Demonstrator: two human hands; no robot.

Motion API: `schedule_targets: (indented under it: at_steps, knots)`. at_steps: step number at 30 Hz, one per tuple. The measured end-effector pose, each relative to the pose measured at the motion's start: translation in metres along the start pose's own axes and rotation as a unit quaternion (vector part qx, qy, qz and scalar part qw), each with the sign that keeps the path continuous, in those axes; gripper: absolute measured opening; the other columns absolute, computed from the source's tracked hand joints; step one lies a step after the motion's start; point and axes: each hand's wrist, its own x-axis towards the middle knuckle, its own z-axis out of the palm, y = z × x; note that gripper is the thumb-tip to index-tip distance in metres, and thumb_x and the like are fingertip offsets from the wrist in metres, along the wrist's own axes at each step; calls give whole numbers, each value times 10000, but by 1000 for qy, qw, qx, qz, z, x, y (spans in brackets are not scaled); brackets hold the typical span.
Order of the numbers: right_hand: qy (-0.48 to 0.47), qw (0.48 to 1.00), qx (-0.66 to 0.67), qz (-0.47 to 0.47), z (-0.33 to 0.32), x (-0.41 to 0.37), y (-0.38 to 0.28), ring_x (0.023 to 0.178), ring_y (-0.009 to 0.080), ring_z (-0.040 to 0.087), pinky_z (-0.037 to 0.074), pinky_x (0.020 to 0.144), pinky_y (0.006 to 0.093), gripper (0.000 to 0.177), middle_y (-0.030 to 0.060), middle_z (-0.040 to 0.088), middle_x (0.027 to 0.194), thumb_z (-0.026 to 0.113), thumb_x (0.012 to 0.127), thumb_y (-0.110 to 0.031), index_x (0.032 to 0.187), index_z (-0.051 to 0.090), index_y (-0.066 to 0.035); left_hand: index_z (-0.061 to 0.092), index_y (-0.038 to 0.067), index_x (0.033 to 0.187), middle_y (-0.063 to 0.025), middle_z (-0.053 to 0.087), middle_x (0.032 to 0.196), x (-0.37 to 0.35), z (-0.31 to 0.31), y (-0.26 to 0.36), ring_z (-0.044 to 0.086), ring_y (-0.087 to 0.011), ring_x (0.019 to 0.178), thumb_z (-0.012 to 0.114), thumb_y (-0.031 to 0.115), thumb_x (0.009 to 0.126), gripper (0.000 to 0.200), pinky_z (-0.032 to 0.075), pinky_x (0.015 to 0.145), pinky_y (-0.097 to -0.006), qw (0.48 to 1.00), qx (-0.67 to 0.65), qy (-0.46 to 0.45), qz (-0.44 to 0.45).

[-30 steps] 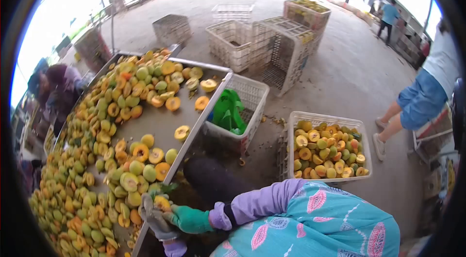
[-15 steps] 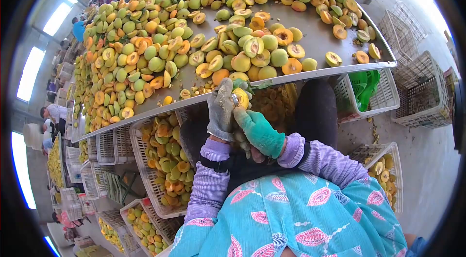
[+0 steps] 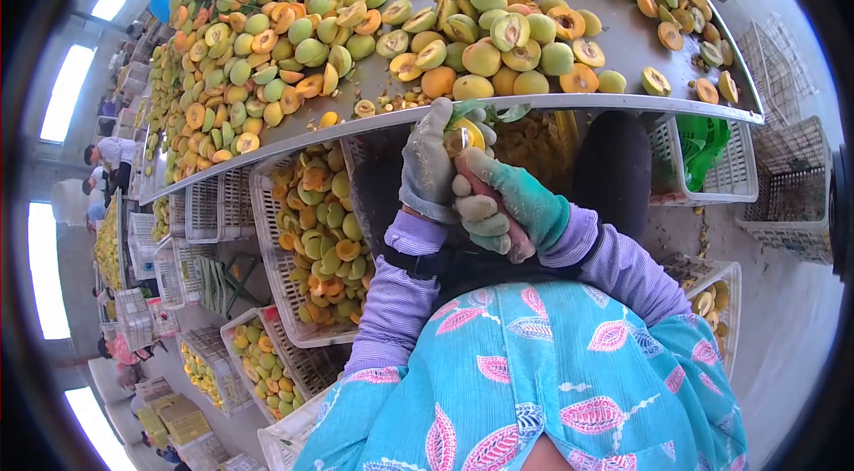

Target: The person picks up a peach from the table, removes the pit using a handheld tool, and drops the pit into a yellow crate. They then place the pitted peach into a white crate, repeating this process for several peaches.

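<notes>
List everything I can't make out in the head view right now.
- Head view: underside of the held fruit, covered by the left hand.
- Head view: whatever the right hand may grip, hidden inside its curled fingers.
- Head view: the table's far end, cut off by the top edge.
- Head view: the distant people's hands, too small.

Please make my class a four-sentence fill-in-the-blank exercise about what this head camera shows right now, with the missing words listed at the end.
1. The left hand wears a glove coloured ____.
2. The glove on the right hand has a back coloured ____.
3. The striped sleeves are ____.
4. Both the metal table and the large crate beside the left sleeve hold ____.

Missing words: grey; green; purple; fruit.
</notes>
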Motion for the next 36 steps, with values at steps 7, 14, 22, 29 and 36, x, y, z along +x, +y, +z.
schedule_targets:
  at_steps: [7,14,22,29,36]
  knots:
    - [267,922,-240,-142,-65,-1,-10,532,220,582,495,470,364,354,71,564,656,515,971,-394,956,509,-40,581,28,1183,-115,609,1100,-12,-31,-24,627,-199,962,547,222,908,339,577,763,-331,938,300,-46,167]
    - [295,644,-653,-267,-47,-16,19,727,419,639,488,588,489,289,247,614,748,617,892,-198,1001,434,-4,563,-2,1202,-155,597,1093,-18,-28,-32,617,-232,949,540,126,828,396,570,773,-337,910,394,28,127]
    - [332,849,-403,-76,-72,0,2,814,386,661,514,646,433,271,207,658,846,617,916,-208,1019,499,13,524,-5,1271,-126,611,1084,-38,-11,-16,618,-186,941,522,83,848,432,557,703,-290,976,206,54,42]
    - [238,631,-674,-303,-39,-11,31,828,402,656,509,697,467,245,228,656,937,566,915,-148,1064,469,21,543,3,1246,-110,622,1044,-39,-21,-26,624,-181,902,537,96,844,413,546,664,-278,898,388,42,204]
    - [355,670,-577,-303,-72,11,23,926,409,643,506,752,460,244,245,647,957,561,925,-166,1056,474,22,555,-16,1178,-124,604,1036,-69,-10,8,636,-175,800,555,110,859,344,553,580,-262,969,190,121,101]
